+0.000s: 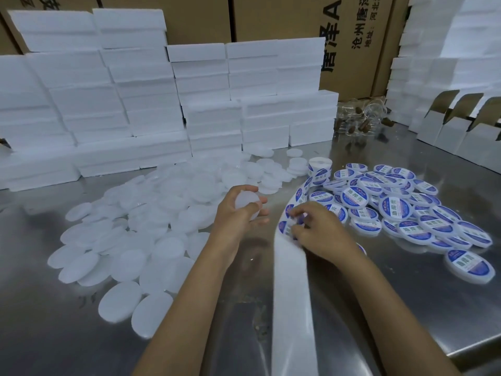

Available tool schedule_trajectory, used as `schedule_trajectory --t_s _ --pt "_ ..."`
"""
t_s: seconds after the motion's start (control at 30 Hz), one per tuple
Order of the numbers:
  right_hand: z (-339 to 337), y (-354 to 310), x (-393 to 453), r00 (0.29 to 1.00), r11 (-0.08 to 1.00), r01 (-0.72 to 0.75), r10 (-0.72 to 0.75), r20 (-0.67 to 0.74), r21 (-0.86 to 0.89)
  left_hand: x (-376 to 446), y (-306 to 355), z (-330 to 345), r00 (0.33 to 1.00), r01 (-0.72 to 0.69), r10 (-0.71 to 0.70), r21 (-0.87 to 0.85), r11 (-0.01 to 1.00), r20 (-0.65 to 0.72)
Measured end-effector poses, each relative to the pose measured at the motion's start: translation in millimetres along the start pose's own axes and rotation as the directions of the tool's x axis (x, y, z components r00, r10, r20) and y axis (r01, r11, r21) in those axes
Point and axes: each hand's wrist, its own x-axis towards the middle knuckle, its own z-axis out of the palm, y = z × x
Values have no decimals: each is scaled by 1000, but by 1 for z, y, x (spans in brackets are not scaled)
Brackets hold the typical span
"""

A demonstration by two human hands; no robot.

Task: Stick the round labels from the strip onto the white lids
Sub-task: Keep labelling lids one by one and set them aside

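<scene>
My left hand (240, 210) grips a plain white lid (246, 201) above the steel table. Just to its right, my right hand (317, 229) pinches a round blue label on the label strip (291, 280). The strip runs from a small roll (320, 169) past my fingers and trails off as bare white backing toward me. Several unlabelled white lids (141, 234) lie spread over the left of the table. A heap of labelled lids (401, 210) with blue stickers lies on the right.
White foam boxes (151, 104) are stacked along the back, with brown cartons (273, 17) behind them. Clear jars (360, 118) lie at the back right. Folded open cartons (455, 123) stand at the far right. The steel table (423, 308) drops off at its near right edge.
</scene>
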Motion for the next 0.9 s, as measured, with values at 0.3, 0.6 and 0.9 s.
schedule_trajectory --t_s 0.3,0.6,0.9 --pt "12 -6 -5 989 964 144 -132 70 -223 -1 -7 3 1000 -5 4 82 997 12" --pt "20 -15 -8 969 965 233 -219 117 -119 2 -11 1 998 14 -17 49 999 57" --pt "25 -20 -10 970 975 220 -215 114 -37 4 -8 0 990 111 -114 34 993 79"
